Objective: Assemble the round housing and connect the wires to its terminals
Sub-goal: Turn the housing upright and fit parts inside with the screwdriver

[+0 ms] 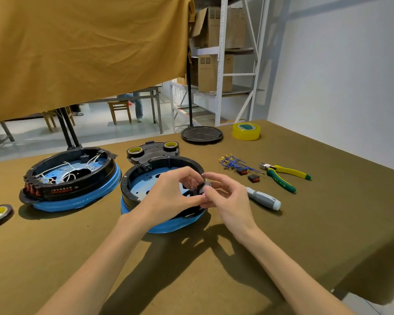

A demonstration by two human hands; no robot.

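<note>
Housing (146, 178): I see a round black shell on a blue base, in the middle of the desk (282, 246), open side facing up. Being round, it has no long axis I can give.
Left hand (168, 192): reaches over the housing's near right rim, fingers curled, pinching a small black part (199, 187).
Right hand (225, 196): meets the left hand at that same part, fingertips pinching it from the right.
Part: too hidden by fingers for me to tell which way it points.
Second housing (71, 178): to the left, also open upward, white wires inside.
Wires (233, 163): blue bundle with metal ends, right of the housing, beside two small black switches (253, 178).
Pliers (282, 176): further right, green and yellow handles pointing right and toward me.
Screwdriver (263, 198): grey, just right of my right hand, lying left to right.
Tape (246, 131): yellow roll at the far edge.
</note>
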